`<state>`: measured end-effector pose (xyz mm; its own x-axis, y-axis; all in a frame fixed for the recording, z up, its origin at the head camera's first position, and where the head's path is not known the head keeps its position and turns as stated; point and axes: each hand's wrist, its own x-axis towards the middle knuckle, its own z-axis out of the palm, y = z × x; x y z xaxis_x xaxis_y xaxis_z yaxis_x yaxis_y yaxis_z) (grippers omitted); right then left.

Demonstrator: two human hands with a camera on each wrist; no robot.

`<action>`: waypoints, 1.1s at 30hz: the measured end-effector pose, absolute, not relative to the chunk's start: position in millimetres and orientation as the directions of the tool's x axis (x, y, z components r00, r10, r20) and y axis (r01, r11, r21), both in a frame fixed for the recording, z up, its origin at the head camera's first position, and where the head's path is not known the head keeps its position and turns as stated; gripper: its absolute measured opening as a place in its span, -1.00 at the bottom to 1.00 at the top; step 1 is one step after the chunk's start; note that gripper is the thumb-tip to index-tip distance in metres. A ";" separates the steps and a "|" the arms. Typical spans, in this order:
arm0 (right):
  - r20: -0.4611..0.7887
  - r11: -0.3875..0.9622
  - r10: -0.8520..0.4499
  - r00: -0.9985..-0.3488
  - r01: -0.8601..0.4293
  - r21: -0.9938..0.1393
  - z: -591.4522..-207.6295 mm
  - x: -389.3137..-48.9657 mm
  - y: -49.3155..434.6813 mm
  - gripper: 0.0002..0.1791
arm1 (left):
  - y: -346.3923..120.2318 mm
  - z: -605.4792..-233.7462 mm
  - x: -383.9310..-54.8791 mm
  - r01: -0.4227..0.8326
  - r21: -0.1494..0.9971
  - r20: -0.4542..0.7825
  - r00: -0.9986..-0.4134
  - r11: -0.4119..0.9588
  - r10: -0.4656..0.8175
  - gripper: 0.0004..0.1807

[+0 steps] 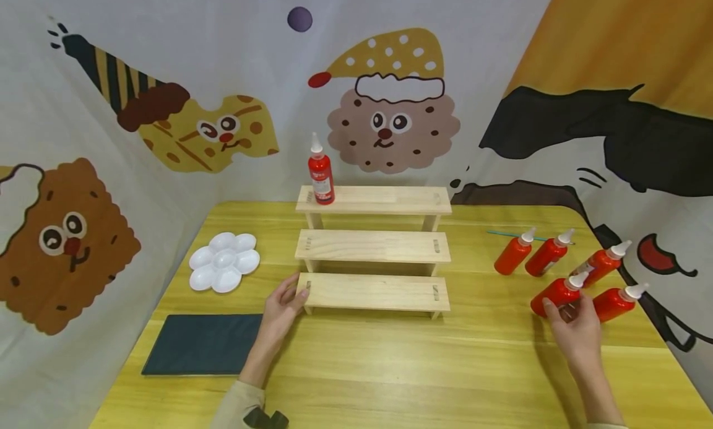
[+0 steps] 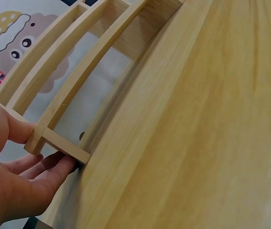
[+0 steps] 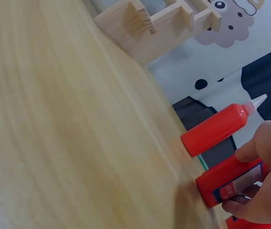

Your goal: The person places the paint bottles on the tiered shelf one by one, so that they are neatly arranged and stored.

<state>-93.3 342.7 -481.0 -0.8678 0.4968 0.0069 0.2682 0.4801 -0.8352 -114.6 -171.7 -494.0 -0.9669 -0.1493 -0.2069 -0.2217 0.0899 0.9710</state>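
A three-tier wooden step rack stands mid-table, with one red squeeze bottle with a white nozzle upright at the left of its top tier. My left hand holds the left end of the lowest tier; in the left wrist view the thumb lies along the tier's edge and the fingers curl beside its leg. At the right, my right hand grips a red squeeze bottle between thumb and fingers. The right wrist view shows that bottle's label; the hand hides its nozzle there.
Several more red bottles, one of them farther back, stand around the right hand. A thin teal stick lies behind them. At the left are a white flower-shaped palette and a dark rectangular board. A printed cloth hangs behind the table.
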 end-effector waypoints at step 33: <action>0.071 0.550 0.433 -0.899 0.201 -0.811 -475.1 -90.2 330.1 -0.45 | -174.0 -493.0 -114.3 -0.219 0.973 -0.205 -0.967 0.078 -0.151 -0.40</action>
<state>-90.2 330.1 -475.1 -0.8988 0.4326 0.0709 0.2007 0.5499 -0.8108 -114.3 -174.0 -493.0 -0.9670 -0.1509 -0.2053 -0.2187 0.0782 0.9727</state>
